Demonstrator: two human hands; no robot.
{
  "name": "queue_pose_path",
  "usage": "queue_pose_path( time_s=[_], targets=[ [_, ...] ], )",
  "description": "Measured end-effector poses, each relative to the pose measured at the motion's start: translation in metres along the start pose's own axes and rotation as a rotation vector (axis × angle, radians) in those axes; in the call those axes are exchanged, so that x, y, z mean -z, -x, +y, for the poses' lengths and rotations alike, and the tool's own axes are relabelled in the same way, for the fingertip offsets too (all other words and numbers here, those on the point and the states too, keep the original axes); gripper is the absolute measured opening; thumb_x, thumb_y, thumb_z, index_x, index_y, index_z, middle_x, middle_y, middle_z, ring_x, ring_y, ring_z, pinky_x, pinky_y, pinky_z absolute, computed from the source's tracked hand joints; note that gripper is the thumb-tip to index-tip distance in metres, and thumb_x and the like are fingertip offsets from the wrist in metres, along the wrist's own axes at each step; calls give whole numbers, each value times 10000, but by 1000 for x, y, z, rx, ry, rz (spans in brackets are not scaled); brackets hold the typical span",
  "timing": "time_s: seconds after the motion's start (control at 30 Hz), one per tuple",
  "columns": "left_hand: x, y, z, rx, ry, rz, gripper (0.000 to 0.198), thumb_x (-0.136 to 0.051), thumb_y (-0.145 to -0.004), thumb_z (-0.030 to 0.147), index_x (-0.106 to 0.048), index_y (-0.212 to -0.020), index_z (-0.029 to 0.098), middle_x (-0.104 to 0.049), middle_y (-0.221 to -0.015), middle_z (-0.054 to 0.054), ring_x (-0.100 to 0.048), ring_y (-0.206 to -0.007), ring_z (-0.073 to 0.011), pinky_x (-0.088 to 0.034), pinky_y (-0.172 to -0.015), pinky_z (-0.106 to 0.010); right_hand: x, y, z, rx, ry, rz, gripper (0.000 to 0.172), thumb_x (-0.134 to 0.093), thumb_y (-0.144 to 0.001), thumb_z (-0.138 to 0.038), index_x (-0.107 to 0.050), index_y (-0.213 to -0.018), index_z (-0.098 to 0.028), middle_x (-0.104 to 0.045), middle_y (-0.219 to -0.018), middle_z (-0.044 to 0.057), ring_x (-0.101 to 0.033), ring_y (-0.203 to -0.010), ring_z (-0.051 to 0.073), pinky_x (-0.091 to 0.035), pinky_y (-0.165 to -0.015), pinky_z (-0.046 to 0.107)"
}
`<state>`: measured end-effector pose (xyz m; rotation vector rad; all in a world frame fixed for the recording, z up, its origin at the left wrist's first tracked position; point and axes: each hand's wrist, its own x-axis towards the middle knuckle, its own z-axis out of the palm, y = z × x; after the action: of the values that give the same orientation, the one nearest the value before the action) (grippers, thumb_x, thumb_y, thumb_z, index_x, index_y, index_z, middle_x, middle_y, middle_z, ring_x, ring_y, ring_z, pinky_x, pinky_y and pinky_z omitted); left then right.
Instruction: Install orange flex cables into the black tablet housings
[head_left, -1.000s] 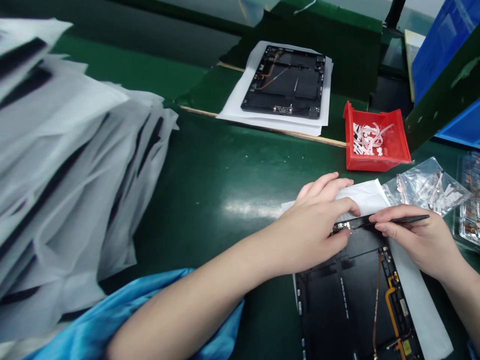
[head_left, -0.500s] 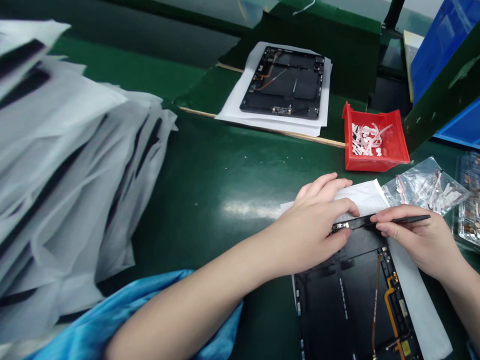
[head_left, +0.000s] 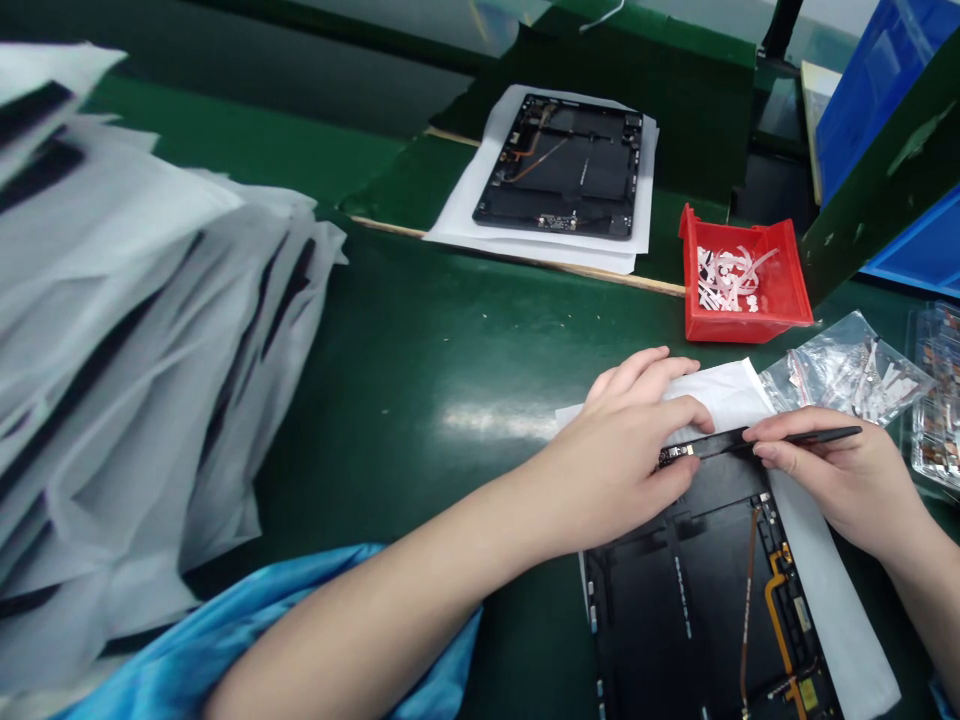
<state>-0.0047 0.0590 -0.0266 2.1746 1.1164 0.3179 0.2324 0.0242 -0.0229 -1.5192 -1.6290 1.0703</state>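
A black tablet back housing with orange and brown flex cables lies at the lower right, partly under my left hand. The fingers of that hand are spread over its far edge, with thumb and index finger apart on either side of a small silvery component. My right hand pinches slim black tweezers between thumb and fingers. Their thin tip points left, close to the small component and my left thumb. Whether the tip touches the component I cannot tell.
Behind, a second tablet housing rests on white sheets. A red bin holds small white pieces. Beside it are a clear bag of parts and clear trays. Grey-white sleeves are piled at left; a blue crate stands at far right.
The whole view has shifted slightly, so things appear a little further left. Both hands and the tweezers keep nearly the same place on the housing.
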Motion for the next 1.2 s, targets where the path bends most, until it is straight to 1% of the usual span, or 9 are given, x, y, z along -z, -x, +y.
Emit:
queue_pose_path(
  time_s=[0.3, 0.7, 0.87, 1.03, 1.2],
  targets=[
    [1, 0, 0, -1, -26, -20, 258, -593, -854, 195, -682, -1086, 266, -425, -1541, -73, -201, -1513, -380, -277, -1169, -640, 3, -1, 1, -4, 10, 19, 49, -777, -815, -320, -804, -852, -303, -806, -897, -14, -764, -851, 176, -632, -780, 264],
    [1, -1, 0, 2, -28, -29, 249, -593, -861, 209, -678, -1087, 270, -419, -1542, -68, -204, -1509, -385, -269, -1174, -640, 7, -2, -2, -45, -3, 32, 60, -785, -787, -319, -808, -827, -281, -806, -869, 4, -762, -794, 183, -637, -746, 277],
    [1, -1, -1, 1, -33, -24, 248, -589, -863, 214, -680, -1087, 268, -420, -1542, -71, -199, -1510, -389, -275, -1173, -644, 8, -3, -3, -57, 13, 34, 75, -777, -791, -330, -805, -821, -267, -805, -864, 22, -759, -791, 204, -634, -740, 309],
    [1, 0, -2, -19, -6, 7, 232, -605, -856, 221, -683, -1067, 274, -443, -1527, -63, -219, -1501, -390, -280, -1172, -646, 11, -2, -1, -73, 43, 46, 120, -773, -800, -372, -801, -826, -259, -804, -863, 36, -755, -778, 219, -627, -718, 331],
    [1, 0, -2, -7, -13, -2, 231, -607, -862, 223, -683, -1073, 274, -438, -1532, -57, -216, -1504, -381, -270, -1182, -634, 12, -1, 1, -72, 33, 37, 92, -774, -800, -349, -802, -831, -267, -805, -875, 28, -757, -804, 219, -625, -733, 329]
  ],
)
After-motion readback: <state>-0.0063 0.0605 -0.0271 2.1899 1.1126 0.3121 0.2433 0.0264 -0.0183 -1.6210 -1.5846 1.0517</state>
